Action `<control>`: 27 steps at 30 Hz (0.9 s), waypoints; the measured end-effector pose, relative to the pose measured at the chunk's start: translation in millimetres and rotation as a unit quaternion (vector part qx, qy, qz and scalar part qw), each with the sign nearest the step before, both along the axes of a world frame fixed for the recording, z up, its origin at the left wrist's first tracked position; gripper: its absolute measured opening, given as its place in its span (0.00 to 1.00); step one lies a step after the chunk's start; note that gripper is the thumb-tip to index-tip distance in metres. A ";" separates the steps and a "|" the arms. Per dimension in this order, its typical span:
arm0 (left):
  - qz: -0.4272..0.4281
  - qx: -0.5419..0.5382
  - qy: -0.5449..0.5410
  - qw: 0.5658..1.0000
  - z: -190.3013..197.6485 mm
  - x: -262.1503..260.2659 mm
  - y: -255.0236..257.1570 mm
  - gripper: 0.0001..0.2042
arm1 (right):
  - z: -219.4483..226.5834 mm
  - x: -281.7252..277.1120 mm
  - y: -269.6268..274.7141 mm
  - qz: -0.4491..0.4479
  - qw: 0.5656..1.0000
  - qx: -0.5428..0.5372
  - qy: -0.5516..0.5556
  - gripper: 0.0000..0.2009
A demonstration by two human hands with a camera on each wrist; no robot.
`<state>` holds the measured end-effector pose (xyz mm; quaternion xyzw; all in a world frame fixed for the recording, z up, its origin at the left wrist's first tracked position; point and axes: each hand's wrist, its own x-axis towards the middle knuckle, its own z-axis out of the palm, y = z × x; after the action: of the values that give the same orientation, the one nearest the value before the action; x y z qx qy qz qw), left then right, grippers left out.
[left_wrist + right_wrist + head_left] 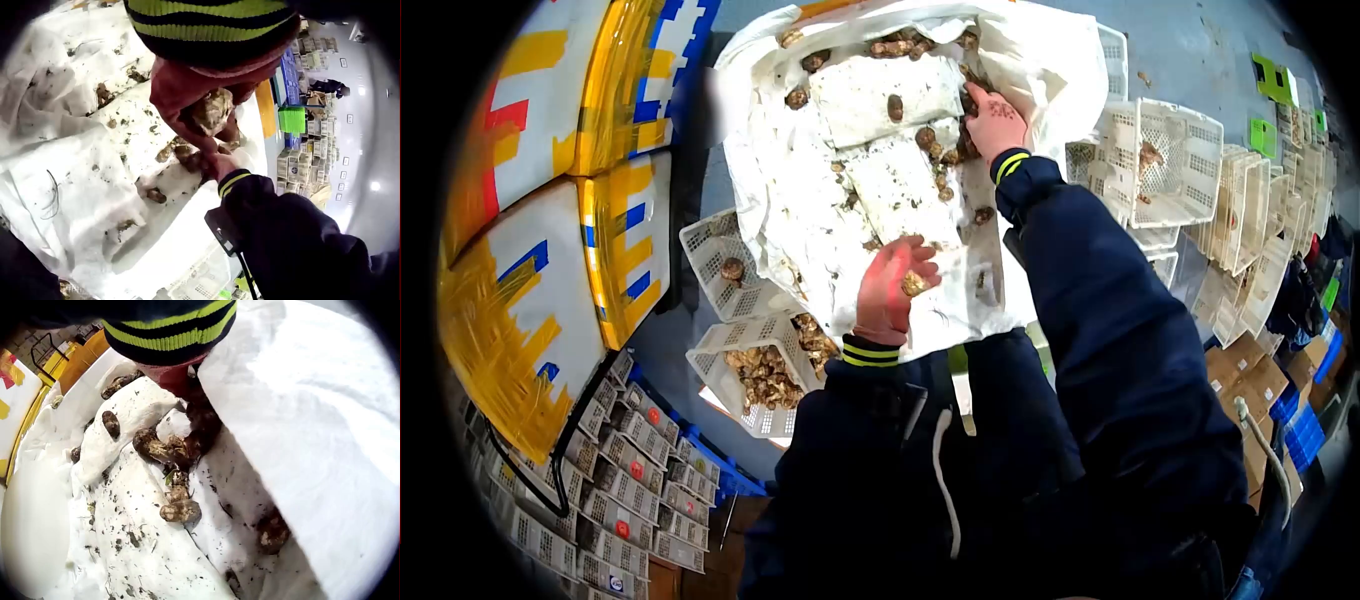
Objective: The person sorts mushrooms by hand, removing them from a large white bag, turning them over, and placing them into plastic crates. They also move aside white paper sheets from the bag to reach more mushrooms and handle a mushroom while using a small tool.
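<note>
My left hand (890, 285) holds a pale brown mushroom (214, 112) above the near end of a box lined with white cloth (760, 190). Its fingers curl about the mushroom in the left wrist view. At the far right inside the lining, my right hand (997, 122) reaches down among dark brown mushrooms (153, 445). Shadow and a cloth flap (300, 419) hide most of its fingers, so I cannot tell whether it grips one. Several more mushrooms lie along the lining's far edge, and a single mushroom (895, 107) rests on a white cloth-covered pack (850, 100).
Left of the box stand a white basket of mushrooms (765, 375) and another basket (712, 262) with a mushroom in it. Taped foam boxes (510, 290) rise farther left. White plastic baskets (1175, 165) are stacked on the right, near cardboard boxes (1245, 375).
</note>
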<state>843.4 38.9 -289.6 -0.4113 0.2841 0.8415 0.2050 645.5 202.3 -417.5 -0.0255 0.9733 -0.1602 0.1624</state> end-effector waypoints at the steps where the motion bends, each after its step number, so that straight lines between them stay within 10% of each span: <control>1: -0.002 0.006 0.011 1.000 -4.0 0.7 -0.4 0.19 | 6.5 -1.3 4.1 0.004 1.000 -0.007 -0.007 0.23; 7: 0.008 0.005 -0.018 1.000 -0.7 -2.5 0.3 0.15 | 10.0 -9.3 -0.7 0.035 0.998 0.046 -0.001 0.19; 10: 0.026 0.036 -0.001 0.999 -4.1 7.4 -4.9 0.15 | 6.1 2.5 4.5 -0.096 0.979 -0.179 -0.007 0.22; 12: 0.047 0.057 0.014 0.997 -1.8 5.4 -8.1 0.16 | 45.6 16.3 10.2 -0.181 0.860 -0.455 -0.145 0.24; 13: 0.047 0.058 0.018 0.997 2.8 2.6 -7.9 0.16 | 69.0 26.1 8.9 -0.266 0.686 -0.629 -0.249 0.24; 17: 0.041 0.007 0.022 0.999 19.5 -10.0 -7.6 0.17 | 117.2 56.9 34.2 -0.072 0.669 -0.656 -0.342 0.30; 20: 0.039 0.025 0.063 0.997 34.4 -17.4 -7.1 0.16 | 168.8 61.8 10.1 -0.165 0.512 -0.741 -0.402 0.35; 26: 0.014 -0.011 0.107 0.994 69.3 -13.0 5.2 0.15 | 210.4 72.8 2.0 -0.093 0.594 -0.726 -0.332 0.34; 27: 0.009 -0.010 0.109 0.994 79.3 -12.2 7.0 0.14 | 233.4 73.8 4.4 -0.056 0.668 -0.677 -0.304 0.31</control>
<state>831.2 45.9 -210.3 -0.3218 0.3092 0.8803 0.1610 719.2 206.7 -184.1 -0.0239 0.4937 -0.7826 0.3784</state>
